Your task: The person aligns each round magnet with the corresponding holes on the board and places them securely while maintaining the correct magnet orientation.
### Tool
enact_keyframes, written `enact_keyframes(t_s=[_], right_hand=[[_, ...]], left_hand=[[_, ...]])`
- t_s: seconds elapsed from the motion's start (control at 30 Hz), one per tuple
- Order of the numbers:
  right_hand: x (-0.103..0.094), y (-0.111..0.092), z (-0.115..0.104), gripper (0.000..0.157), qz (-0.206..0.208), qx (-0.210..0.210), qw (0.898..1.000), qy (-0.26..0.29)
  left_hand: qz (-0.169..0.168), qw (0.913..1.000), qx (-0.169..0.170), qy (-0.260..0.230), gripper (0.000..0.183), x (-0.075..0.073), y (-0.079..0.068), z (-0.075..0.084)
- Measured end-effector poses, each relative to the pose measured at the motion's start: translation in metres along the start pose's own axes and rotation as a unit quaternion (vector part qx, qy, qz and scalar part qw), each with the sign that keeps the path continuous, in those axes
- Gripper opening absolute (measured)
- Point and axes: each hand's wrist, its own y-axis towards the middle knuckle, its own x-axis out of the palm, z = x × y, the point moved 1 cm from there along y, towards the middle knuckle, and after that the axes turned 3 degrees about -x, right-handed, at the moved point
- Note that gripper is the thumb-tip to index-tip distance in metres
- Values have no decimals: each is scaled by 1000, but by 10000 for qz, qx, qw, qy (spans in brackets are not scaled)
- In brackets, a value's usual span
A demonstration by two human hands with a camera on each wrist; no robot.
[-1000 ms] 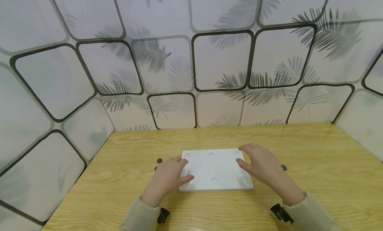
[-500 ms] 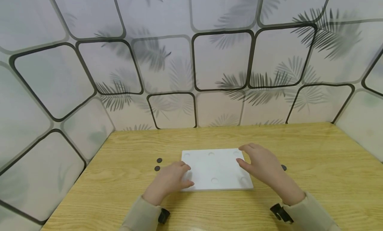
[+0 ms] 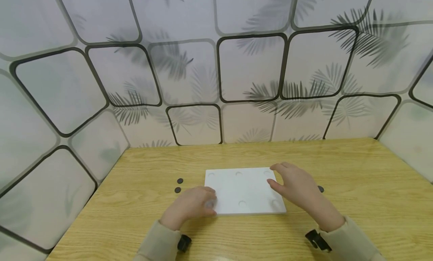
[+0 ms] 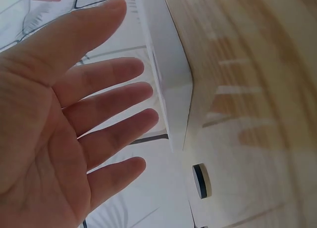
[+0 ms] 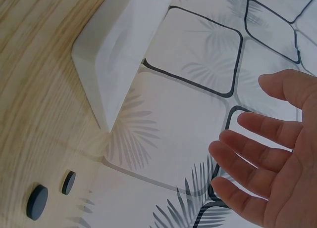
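A white rectangular board (image 3: pixel 243 189) with several shallow round recesses lies on the wooden table. Over its left front corner hovers my left hand (image 3: pixel 190 204); the left wrist view shows that hand (image 4: pixel 74 124) with fingers extended, apart from the board (image 4: pixel 171 79) and holding nothing. My right hand (image 3: pixel 295 184) hangs above the board's right edge. Its fingers are loosely bent and empty in the right wrist view, clear of the board (image 5: pixel 124 45). Two small dark discs (image 3: pixel 177 190) lie left of the board. Part of another disc (image 3: pixel 321 189) shows behind my right wrist.
Wood-grain table (image 3: pixel 152 163) surrounds the board. Behind it and at both sides stand pale panels (image 3: pixel 247 122) with a leaf and rounded-square pattern. Two dark discs (image 5: pixel 37 202) lie near the board's corner in the right wrist view.
My left hand has moved toward the board's near edge, bringing the second dark disc on the left into full view. The right hand has stayed in place.
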Motion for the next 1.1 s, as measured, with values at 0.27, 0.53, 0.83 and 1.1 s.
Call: enact_keyframes(t_s=[0.27,0.53,0.83,1.1], right_hand=[[0,1,-1,32,-71,37,10000,17],[1,1,0,31,-79,44,10000,14],[-6,2,6,33,-41,-48,10000,-12],[-9,-1,16,35,-138,141,9998,18]], left_hand=[[-193,9998,14,25,28,-1,-2,0],[-229,9997,44,47,26,1,-1,-3],[-273,9993,193,164,24,1,0,-1],[-339,9991,116,243,25,1,0,-2]])
